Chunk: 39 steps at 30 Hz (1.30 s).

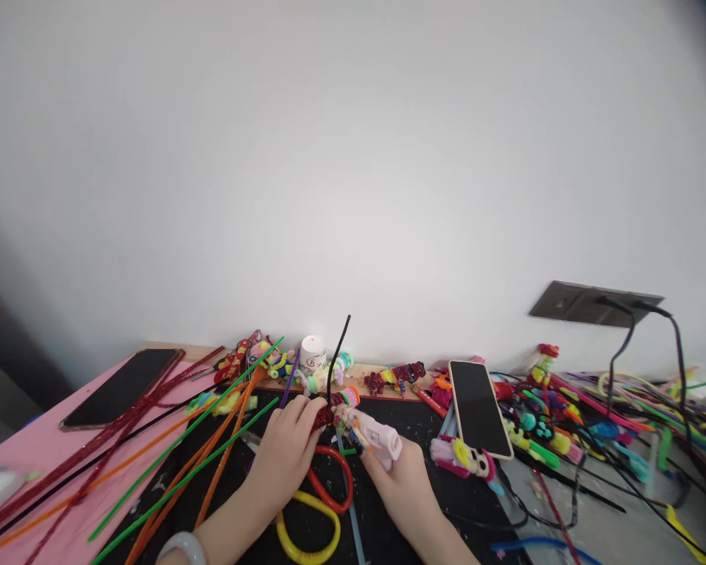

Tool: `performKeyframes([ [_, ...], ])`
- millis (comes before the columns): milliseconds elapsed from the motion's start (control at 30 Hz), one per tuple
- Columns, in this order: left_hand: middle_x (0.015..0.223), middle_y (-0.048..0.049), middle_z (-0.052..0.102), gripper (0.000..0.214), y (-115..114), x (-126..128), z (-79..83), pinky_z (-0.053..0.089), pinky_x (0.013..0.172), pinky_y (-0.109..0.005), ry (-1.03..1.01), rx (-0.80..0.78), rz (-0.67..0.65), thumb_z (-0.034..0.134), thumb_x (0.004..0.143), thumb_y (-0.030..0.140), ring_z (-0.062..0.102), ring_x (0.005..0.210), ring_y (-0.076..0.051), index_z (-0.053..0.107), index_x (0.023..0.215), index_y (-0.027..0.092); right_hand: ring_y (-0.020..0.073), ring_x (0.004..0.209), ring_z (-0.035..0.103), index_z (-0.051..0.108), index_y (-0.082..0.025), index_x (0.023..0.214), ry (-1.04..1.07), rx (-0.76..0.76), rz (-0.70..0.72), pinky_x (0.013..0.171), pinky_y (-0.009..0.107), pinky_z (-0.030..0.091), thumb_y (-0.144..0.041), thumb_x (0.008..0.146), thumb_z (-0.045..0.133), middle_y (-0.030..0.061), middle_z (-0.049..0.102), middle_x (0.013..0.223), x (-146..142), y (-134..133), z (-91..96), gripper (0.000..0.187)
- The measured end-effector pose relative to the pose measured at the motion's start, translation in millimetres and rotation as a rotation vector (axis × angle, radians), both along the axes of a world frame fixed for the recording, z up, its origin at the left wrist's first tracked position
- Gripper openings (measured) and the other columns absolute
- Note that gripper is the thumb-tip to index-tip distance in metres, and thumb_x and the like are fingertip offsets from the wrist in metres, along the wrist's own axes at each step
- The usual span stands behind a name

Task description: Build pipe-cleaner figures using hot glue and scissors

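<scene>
My left hand is closed around a craft piece of dark red pipe cleaner, most of it hidden by the fingers. A black pipe cleaner stands up from it, bent near the bottom. My right hand grips a pale pink and white hot glue gun, whose front end points toward the red piece; whether they touch I cannot tell. Below and between the hands lie scissors with a red handle loop and a yellow handle loop. A rainbow-coloured pipe cleaner piece sits just behind the hands.
Green pipe cleaners and orange ones lie at left, beside a dark phone. A paper cup stands by the wall. Right of my hands are a second phone, a pipe cleaner doll, black cables and a wall socket.
</scene>
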<state>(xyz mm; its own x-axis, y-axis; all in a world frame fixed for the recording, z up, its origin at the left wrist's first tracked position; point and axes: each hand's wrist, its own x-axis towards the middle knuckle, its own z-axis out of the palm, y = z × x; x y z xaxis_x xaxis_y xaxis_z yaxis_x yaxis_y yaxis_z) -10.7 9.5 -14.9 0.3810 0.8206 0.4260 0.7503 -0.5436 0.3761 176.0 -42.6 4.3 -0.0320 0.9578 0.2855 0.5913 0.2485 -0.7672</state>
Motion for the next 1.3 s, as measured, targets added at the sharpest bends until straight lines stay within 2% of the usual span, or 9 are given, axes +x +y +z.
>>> performKeyframes([
  [467,0.101,-0.0075,0.053,0.029,-1,0,0.1,0.039,0.075,-0.038,0.009,-0.011,-0.047,0.039,0.086,0.013,0.050,0.086,-0.023,0.044,0.113,0.021,0.0221,0.079,0.064,0.066,-0.016,0.099,0.024,0.041,-0.032,0.071,0.027,0.051,-0.015,0.077,0.054,0.0066,0.069,0.088,2,1,-3.1,0.025],
  [667,0.102,-0.0077,0.052,0.029,-2,1,-0.3,0.039,0.076,-0.038,0.017,-0.009,-0.051,0.039,0.086,0.013,0.050,0.087,-0.024,0.044,0.113,0.022,0.0215,0.075,0.064,0.066,-0.015,0.090,0.035,0.061,-0.032,0.067,0.025,0.051,-0.016,0.077,0.053,0.0051,0.067,0.075,2,1,-4.0,0.018],
  [900,0.102,-0.0071,0.053,0.029,-1,0,0.2,0.040,0.076,-0.038,-0.015,-0.036,-0.032,0.039,0.086,0.013,0.051,0.087,-0.024,0.045,0.113,0.023,0.0208,0.070,0.063,0.061,-0.012,0.092,0.002,0.073,-0.101,0.061,0.026,0.049,-0.022,0.080,0.048,0.0079,0.067,0.079,8,2,-7.6,0.020],
  [1033,0.103,-0.0071,0.053,0.027,1,0,0.3,0.040,0.077,-0.038,-0.085,-0.071,0.021,0.039,0.087,0.016,0.051,0.089,-0.025,0.044,0.113,0.022,0.0202,0.067,0.062,0.057,-0.017,0.090,-0.132,0.063,-0.160,0.060,0.027,0.046,-0.026,0.082,0.046,0.0042,0.065,0.076,18,4,-3.7,0.016],
  [1133,0.103,-0.0069,0.053,0.025,2,-1,0.4,0.040,0.077,-0.038,-0.135,-0.092,0.049,0.039,0.087,0.018,0.051,0.089,-0.024,0.043,0.112,0.022,0.0233,0.080,0.063,0.053,-0.021,0.103,-0.314,0.036,-0.298,0.063,0.029,0.046,-0.027,0.082,0.046,0.0053,0.065,0.091,28,9,-4.3,0.023],
  [1200,0.102,-0.0066,0.053,0.025,2,-1,0.3,0.041,0.077,-0.038,-0.143,-0.091,0.048,0.039,0.088,0.019,0.051,0.089,-0.024,0.043,0.112,0.022,0.0266,0.091,0.060,0.049,-0.019,0.114,-0.450,0.056,-0.396,0.070,0.032,0.046,-0.025,0.081,0.046,0.0094,0.062,0.103,33,13,-9.1,0.033],
  [1300,0.101,-0.0063,0.053,0.026,0,0,0.1,0.040,0.076,-0.038,-0.112,-0.057,0.024,0.040,0.087,0.018,0.051,0.087,-0.024,0.044,0.113,0.023,0.0301,0.092,0.056,0.048,-0.013,0.119,-0.583,0.090,-0.431,0.076,0.039,0.044,-0.020,0.077,0.047,0.0134,0.061,0.097,37,17,-18.0,0.042],
])
